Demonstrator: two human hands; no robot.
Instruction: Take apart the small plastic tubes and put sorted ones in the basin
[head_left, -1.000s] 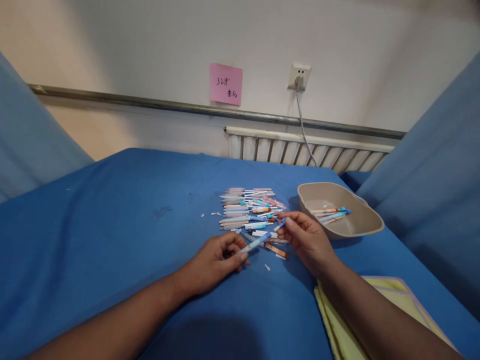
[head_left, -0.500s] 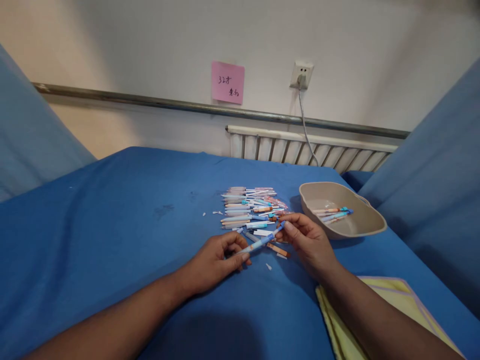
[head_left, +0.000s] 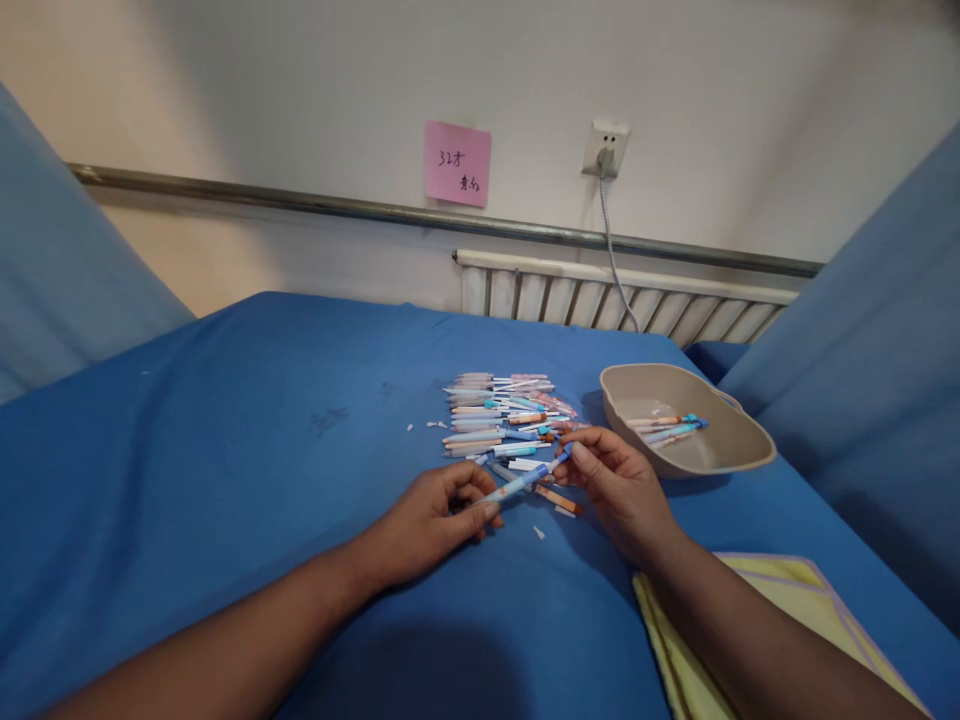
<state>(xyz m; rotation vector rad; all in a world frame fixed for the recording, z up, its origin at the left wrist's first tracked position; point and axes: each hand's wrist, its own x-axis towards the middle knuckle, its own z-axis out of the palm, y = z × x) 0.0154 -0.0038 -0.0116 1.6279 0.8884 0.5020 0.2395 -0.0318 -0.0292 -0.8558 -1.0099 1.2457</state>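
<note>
My left hand [head_left: 450,508] is closed around the lower end of a light-blue pen [head_left: 517,484], its thumb pressed along the barrel. The pen slants up to the right. At its upper end, the thumb and fingers of my right hand [head_left: 611,485] pinch a small dark-blue end piece [head_left: 566,452]. A narrow pale section shows between that piece and the barrel. Just behind my hands lies a pile of pens and pen parts [head_left: 487,420], in white, grey, blue, orange and pink. An orange-brown pen part [head_left: 559,499] lies partly under the held pen.
A beige basket [head_left: 735,455] with several assembled pens [head_left: 667,430] stands right of the pile. Small white tips [head_left: 539,533] lie on the blue cloth [head_left: 247,450]. A folded yellow cloth [head_left: 780,590] is beneath my right forearm. Behind are a radiator [head_left: 570,290] and a metal rail [head_left: 337,207].
Both hands stay almost in place on the pen. The blue end piece seems slightly farther from the barrel, with more of the pale section showing between them.
</note>
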